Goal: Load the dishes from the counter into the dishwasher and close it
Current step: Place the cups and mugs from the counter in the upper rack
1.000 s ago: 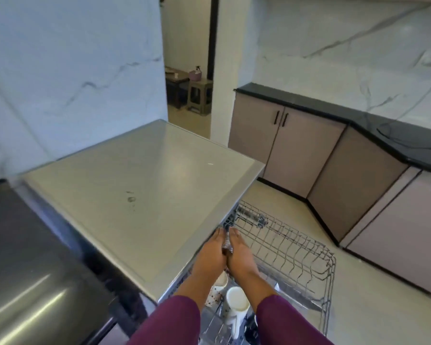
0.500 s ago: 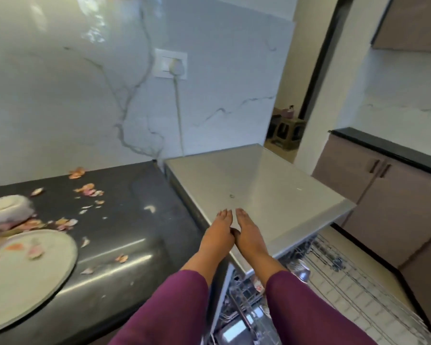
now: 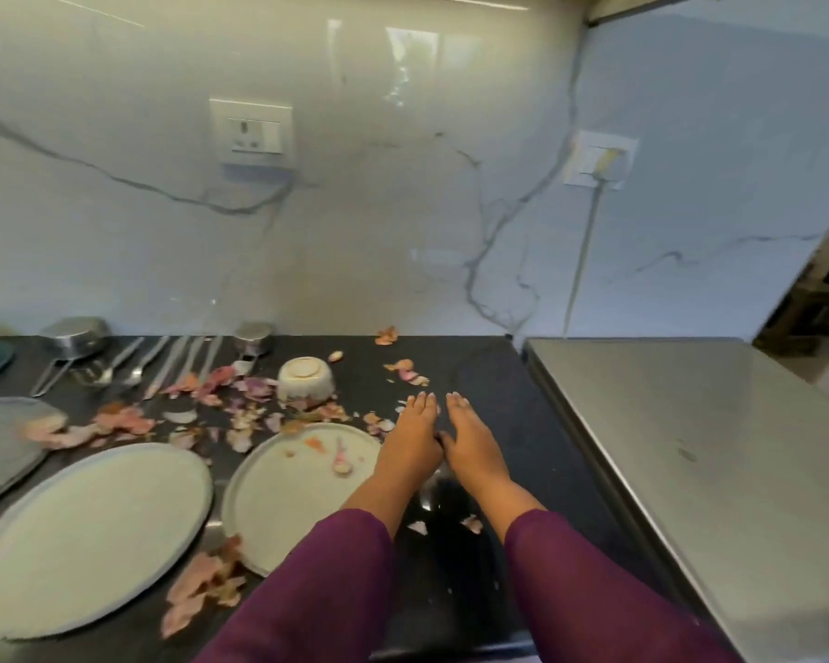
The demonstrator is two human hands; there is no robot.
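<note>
- left hand (image 3: 410, 440) and right hand (image 3: 475, 445): side by side, palms down over the black counter (image 3: 489, 375), thumbs meeting between them
- fingers on both straight and released, holding nothing; can't tell if they touch the counter
- left hand overlaps the right rim of the dirty plate (image 3: 288, 490); right hand is over bare counter
- purple sleeves (image 3: 317, 590) run from the bottom edge to both wrists
- dishwasher (image 3: 690, 447): steel top at right, butted against the counter's right end, well clear of the hands
- dishes are all on the counter, left of the hands:
- dirty plate has pink scraps on it, just beside the left hand
- big plate (image 3: 92, 533) lies left of it, near the front edge
- grey plate (image 3: 1, 442) is cut off by the left edge
- bowl (image 3: 306, 379) sits upside down behind the dirty plate
- cutlery (image 3: 164, 361) lies fanned out by the wall (image 3: 403, 232), between a steel pan (image 3: 75, 334) and a small steel cup (image 3: 254, 338)
- onion peels (image 3: 130, 421) are strewn among the plates, bowl and cutlery, with a few near the fingertips
- socket (image 3: 251, 131) on the marble wall above the cutlery
- plug (image 3: 599, 157) further right, its cord (image 3: 582, 260) dropping down behind the dishwasher
</note>
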